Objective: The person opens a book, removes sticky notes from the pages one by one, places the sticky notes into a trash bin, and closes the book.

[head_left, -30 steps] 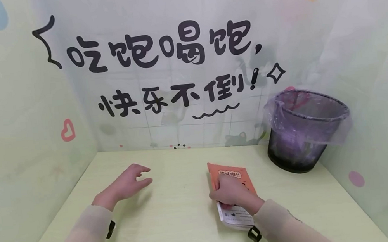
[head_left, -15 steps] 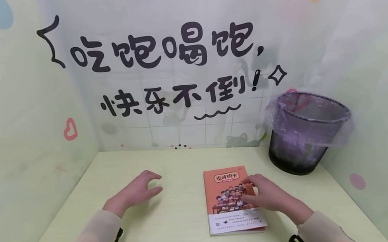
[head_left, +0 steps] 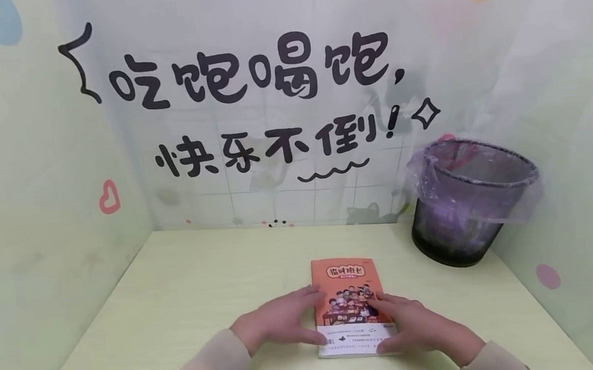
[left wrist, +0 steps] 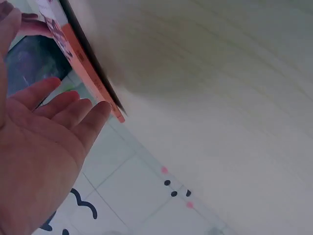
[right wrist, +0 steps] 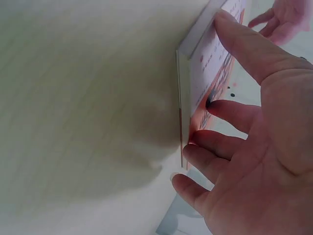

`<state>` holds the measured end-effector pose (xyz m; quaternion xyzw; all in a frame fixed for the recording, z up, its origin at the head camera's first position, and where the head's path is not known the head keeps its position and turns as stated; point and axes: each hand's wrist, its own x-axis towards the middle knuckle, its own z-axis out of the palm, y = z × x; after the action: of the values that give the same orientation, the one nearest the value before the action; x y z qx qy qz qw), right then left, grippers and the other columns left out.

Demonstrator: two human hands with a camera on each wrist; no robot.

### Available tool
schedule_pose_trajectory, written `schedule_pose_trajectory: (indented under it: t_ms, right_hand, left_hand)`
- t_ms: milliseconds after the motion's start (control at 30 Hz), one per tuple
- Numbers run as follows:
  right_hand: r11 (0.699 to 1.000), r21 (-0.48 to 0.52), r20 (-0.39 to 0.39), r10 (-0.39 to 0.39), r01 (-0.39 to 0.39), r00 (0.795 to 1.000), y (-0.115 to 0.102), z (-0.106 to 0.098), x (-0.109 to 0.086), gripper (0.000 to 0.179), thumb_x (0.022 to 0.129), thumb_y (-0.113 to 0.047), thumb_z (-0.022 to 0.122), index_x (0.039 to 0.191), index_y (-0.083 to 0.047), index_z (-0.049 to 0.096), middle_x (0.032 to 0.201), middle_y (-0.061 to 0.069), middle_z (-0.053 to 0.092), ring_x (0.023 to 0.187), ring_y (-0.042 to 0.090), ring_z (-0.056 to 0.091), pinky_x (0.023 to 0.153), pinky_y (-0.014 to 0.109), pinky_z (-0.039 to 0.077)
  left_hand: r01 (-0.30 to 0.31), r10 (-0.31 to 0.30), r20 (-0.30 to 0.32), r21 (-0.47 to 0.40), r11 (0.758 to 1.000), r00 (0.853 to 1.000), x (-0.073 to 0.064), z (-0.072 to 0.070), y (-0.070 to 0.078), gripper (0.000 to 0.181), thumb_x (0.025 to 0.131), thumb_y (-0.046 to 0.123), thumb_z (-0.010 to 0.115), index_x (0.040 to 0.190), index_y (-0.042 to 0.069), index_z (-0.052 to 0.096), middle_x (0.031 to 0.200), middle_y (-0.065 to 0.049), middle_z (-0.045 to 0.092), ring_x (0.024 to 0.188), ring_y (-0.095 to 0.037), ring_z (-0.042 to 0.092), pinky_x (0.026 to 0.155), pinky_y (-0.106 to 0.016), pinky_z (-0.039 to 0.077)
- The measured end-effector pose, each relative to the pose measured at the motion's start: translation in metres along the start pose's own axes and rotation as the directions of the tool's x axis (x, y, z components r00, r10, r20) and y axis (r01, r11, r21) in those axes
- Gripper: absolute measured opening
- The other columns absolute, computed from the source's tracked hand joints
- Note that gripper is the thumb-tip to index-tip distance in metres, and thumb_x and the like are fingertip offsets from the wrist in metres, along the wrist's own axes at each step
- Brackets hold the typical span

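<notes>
An orange book point(head_left: 341, 312) with a cartoon group on its cover and a white band across its near part lies flat on the table. My left hand point(head_left: 285, 318) is at its left edge, fingers fairly straight and fingertips right at the spine side in the left wrist view. Along the right edge, my right hand point(head_left: 422, 325) has its fingers spread. In the right wrist view, its thumb and fingertips meet the cover and the page edge of the book point(right wrist: 184, 112) without curling round it.
A black mesh wastebasket point(head_left: 453, 223) with a purple plastic liner stands at the back right corner. Pale printed walls point(head_left: 256, 207) with large black lettering enclose the light wooden table point(head_left: 202, 265) at the back and both sides.
My right hand, gripping the tilted book earlier, let it down flat and now rests along its right edge. My left hand moved right to the book's left edge.
</notes>
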<state>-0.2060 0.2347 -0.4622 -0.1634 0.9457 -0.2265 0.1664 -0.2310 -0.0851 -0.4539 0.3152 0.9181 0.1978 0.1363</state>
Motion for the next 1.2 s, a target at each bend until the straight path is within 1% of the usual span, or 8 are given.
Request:
schedule_pose_trajectory:
  t_ms: [100,267,433,633,767,1000,1100,1200]
  right_hand:
    - [1.000,-0.003,-0.011,-0.030,0.030,0.999,-0.005,0.005,0.003,0.095,0.083,-0.045,0.096,0.163,-0.014,0.055,0.176,0.018,0.040,0.157,0.053,0.043,0.122,0.077,0.037]
    - [0.996,0.003,-0.010,-0.084,0.084,0.996,-0.013,0.007,0.009,0.096,0.086,-0.047,0.094,0.164,-0.010,0.052,0.177,0.022,0.037,0.157,0.054,0.042,0.123,0.076,0.038]
    - [0.997,0.034,0.002,-0.071,0.071,0.998,-0.020,0.010,0.018,0.097,0.087,-0.048,0.092,0.165,-0.011,0.050,0.179,0.021,0.033,0.160,0.054,0.037,0.127,0.074,0.034]
    - [0.997,0.025,-0.003,-0.070,0.070,0.998,-0.020,0.013,0.027,0.097,0.089,-0.051,0.090,0.167,-0.011,0.048,0.180,0.021,0.030,0.162,0.055,0.032,0.130,0.073,0.030]
    - [0.998,0.033,-0.011,-0.057,0.057,0.998,-0.020,0.014,0.028,0.097,0.089,-0.050,0.090,0.167,-0.011,0.048,0.180,0.020,0.030,0.163,0.055,0.031,0.130,0.072,0.030]
    - [0.998,0.056,-0.017,-0.011,0.012,1.000,-0.018,0.017,0.030,0.098,0.087,-0.051,0.091,0.166,-0.011,0.049,0.181,0.015,0.030,0.165,0.051,0.031,0.130,0.071,0.031]
    - [0.999,0.048,-0.021,-0.013,0.014,1.000,-0.017,0.018,0.030,0.098,0.087,-0.052,0.091,0.166,-0.012,0.049,0.181,0.014,0.031,0.165,0.050,0.031,0.130,0.072,0.031]
    - [0.999,0.015,-0.055,-0.034,0.035,0.998,-0.017,0.017,0.027,0.096,0.092,-0.058,0.084,0.168,-0.015,0.046,0.182,0.012,0.029,0.167,0.046,0.029,0.131,0.072,0.028]
  left_hand:
    - [-0.011,0.009,0.032,0.065,0.998,0.999,0.002,0.006,0.006,0.104,0.085,0.059,0.090,0.167,0.012,0.047,0.179,-0.010,0.037,0.164,-0.032,0.040,0.132,-0.048,0.039]
    - [0.026,-0.030,0.038,0.114,0.993,0.999,0.000,0.011,-0.001,0.106,0.080,0.057,0.094,0.164,0.009,0.051,0.177,-0.010,0.041,0.160,-0.033,0.046,0.129,-0.045,0.043]
    - [0.038,-0.040,0.029,0.059,0.997,0.999,-0.006,0.009,-0.012,0.107,0.080,0.056,0.095,0.164,0.006,0.050,0.177,-0.012,0.040,0.161,-0.036,0.045,0.131,-0.050,0.041]
    - [0.043,-0.043,0.022,-0.003,0.999,0.999,-0.007,0.007,-0.022,0.105,0.082,0.053,0.095,0.165,0.008,0.049,0.179,-0.011,0.036,0.163,-0.036,0.041,0.133,-0.053,0.036]
    - [0.032,-0.031,0.027,-0.018,0.999,0.999,-0.006,0.007,-0.027,0.104,0.083,0.052,0.094,0.165,0.008,0.049,0.180,-0.010,0.034,0.164,-0.036,0.039,0.134,-0.053,0.035]
    - [0.028,-0.026,0.036,-0.051,0.998,0.999,-0.006,0.006,-0.030,0.103,0.085,0.048,0.094,0.166,0.008,0.047,0.181,-0.011,0.031,0.165,-0.036,0.037,0.134,-0.054,0.034]
    - [0.031,-0.028,0.035,-0.071,0.997,0.999,-0.008,0.007,-0.030,0.103,0.085,0.047,0.094,0.167,0.007,0.046,0.181,-0.012,0.030,0.166,-0.037,0.035,0.135,-0.055,0.033]
    - [0.033,-0.032,0.015,-0.103,0.994,0.999,-0.011,0.009,-0.030,0.103,0.087,0.050,0.091,0.168,0.008,0.043,0.182,-0.012,0.027,0.168,-0.036,0.030,0.135,-0.057,0.031]
